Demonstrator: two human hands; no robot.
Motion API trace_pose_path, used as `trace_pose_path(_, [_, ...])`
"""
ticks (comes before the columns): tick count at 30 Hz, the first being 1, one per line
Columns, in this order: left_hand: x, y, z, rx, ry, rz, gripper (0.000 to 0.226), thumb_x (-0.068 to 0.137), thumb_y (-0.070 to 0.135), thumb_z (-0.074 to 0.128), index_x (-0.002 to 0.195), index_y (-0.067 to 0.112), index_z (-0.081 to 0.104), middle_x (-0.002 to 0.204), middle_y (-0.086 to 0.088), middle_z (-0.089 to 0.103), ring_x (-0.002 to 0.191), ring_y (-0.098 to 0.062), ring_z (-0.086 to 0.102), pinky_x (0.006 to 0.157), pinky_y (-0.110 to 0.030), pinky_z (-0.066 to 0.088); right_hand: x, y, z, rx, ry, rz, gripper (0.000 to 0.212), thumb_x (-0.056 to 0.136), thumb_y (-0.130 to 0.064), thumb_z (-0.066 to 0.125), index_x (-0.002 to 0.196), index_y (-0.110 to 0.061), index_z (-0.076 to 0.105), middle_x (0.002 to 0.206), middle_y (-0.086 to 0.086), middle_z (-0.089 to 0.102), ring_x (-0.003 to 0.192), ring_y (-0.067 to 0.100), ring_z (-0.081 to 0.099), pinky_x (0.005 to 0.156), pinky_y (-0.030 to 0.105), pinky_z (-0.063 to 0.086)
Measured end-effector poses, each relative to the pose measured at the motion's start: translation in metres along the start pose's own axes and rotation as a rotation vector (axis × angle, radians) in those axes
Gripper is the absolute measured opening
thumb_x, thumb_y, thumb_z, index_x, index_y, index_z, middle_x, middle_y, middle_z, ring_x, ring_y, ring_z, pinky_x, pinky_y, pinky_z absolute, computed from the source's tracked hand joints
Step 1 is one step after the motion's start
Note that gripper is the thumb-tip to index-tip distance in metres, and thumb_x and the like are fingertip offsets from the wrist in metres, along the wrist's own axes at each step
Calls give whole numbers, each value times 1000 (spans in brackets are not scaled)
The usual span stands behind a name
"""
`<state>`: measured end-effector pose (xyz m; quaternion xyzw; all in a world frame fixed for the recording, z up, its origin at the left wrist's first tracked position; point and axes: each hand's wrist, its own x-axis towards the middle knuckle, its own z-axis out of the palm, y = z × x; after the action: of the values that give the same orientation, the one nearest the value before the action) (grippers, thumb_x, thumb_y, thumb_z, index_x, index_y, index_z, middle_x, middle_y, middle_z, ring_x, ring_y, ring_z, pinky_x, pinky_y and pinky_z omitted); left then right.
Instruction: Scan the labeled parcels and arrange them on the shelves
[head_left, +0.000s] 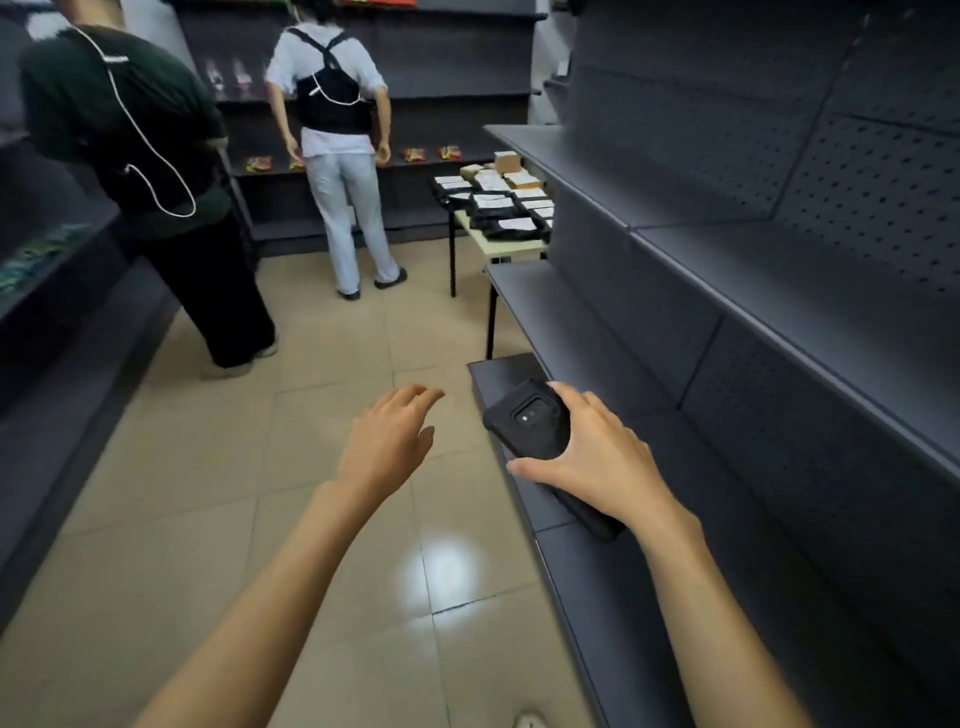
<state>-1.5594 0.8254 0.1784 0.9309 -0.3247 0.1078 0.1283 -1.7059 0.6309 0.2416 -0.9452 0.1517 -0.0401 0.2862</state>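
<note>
My right hand (597, 462) grips a black handheld scanner (530, 426), its lens facing up, over the front edge of the lowest dark shelf (576, 566). My left hand (387, 441) hangs empty above the tiled floor, fingers spread, a little left of the scanner. The labeled parcels (501, 208), black bags with white labels plus a few brown boxes, lie on a small table (511, 248) far ahead by the end of the shelf unit. The grey shelves (727, 244) on my right hold nothing in view.
Two people stand ahead with their backs to me: one in dark clothes (130, 130) at the left, one in a white shirt (337, 145) at the back shelving. Shelf units line both sides of the aisle. The floor (311, 364) is beige tile.
</note>
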Motion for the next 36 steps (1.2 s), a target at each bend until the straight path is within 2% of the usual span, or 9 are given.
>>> trace_pose_path(4, [53, -67, 30, 36, -41, -90, 47, 93, 20, 59, 139, 23, 49, 135, 3, 53, 122, -23, 50, 84, -36, 47, 99, -6, 40, 5, -75, -46, 89, 68, -58, 79, 143, -37, 35, 127, -7, 51, 115, 22, 57, 79, 33, 36])
trace_pose_path(9, [156, -141, 55, 93, -62, -197, 47, 90, 17, 60, 136, 22, 52, 131, 1, 56, 116, -26, 56, 84, -37, 50, 245, -19, 65, 13, -130, -69, 82, 69, -57, 78, 137, -37, 39, 116, -8, 49, 109, 22, 59, 76, 33, 39])
trace_pose_path(15, [275, -236, 64, 136, -81, -272, 51, 91, 17, 59, 140, 23, 48, 136, 4, 53, 118, -24, 53, 80, -37, 50, 407, -54, 89, 26, -148, -94, 83, 68, -58, 76, 139, -41, 37, 126, -8, 51, 113, 24, 60, 80, 35, 41])
trace_pose_path(19, [340, -304, 81, 140, -89, -320, 51, 90, 17, 60, 139, 24, 48, 136, 3, 53, 118, -25, 54, 83, -37, 47, 500, -74, 112, 36, -187, -83, 81, 66, -58, 76, 137, -40, 40, 127, -9, 52, 111, 23, 60, 82, 35, 42])
trace_pose_path(23, [419, -371, 106, 134, -100, -299, 52, 90, 18, 58, 141, 24, 47, 138, 3, 52, 121, -24, 52, 90, -36, 44, 599, -90, 142, 35, -182, -60, 81, 64, -58, 76, 135, -40, 42, 121, -12, 52, 109, 21, 61, 79, 34, 40])
trace_pose_path(29, [561, -482, 139, 81, -112, -217, 50, 91, 19, 60, 140, 22, 49, 135, 1, 54, 120, -25, 54, 91, -38, 45, 767, -133, 177, 29, -149, -36, 83, 67, -59, 77, 138, -34, 41, 131, -8, 51, 112, 20, 58, 79, 34, 39])
trace_pose_path(32, [638, -529, 151, 63, -131, -166, 50, 90, 19, 61, 139, 21, 50, 134, 0, 55, 117, -27, 55, 88, -39, 46, 841, -148, 186, 31, -125, 19, 88, 68, -60, 77, 142, -34, 38, 132, -8, 49, 115, 20, 56, 81, 34, 38])
trace_pose_path(36, [730, -566, 178, 14, -187, -105, 52, 91, 18, 59, 141, 21, 47, 137, 0, 52, 120, -27, 52, 89, -38, 46, 929, -150, 191, 15, -100, 118, 90, 66, -62, 77, 142, -33, 39, 131, -7, 51, 117, 23, 57, 89, 39, 44])
